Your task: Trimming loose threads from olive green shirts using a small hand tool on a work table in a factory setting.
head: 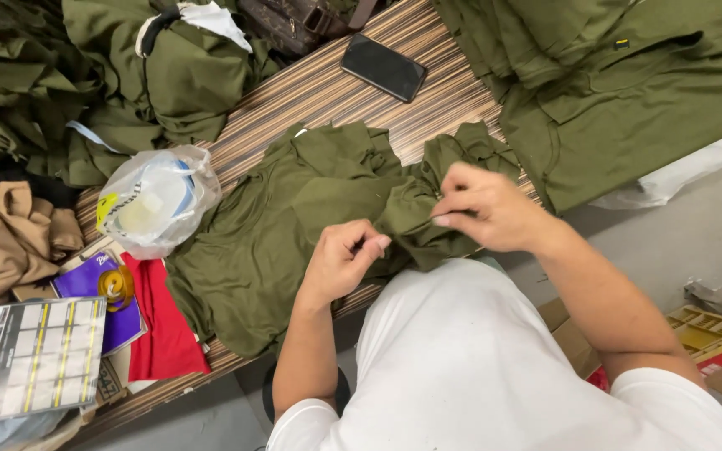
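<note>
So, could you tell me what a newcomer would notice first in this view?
Both hands, left and right, pinch a crumpled olive shirt at the centre of the striped table. More olive shirts are heaped at the top right, and a black phone lies above the hands.

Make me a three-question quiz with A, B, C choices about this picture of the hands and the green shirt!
1. Where is the black phone?
A. on the striped table
B. on the floor
C. in a hand

2. What colour is the shirt being handled?
A. red
B. olive green
C. tan

3. What is the right hand doing?
A. lying flat
B. pinching the shirt
C. holding the phone

Answers: 1 A, it lies on the tabletop; 2 B, the cloth is olive; 3 B, fingers grip a fold, as the left hand does.
</note>
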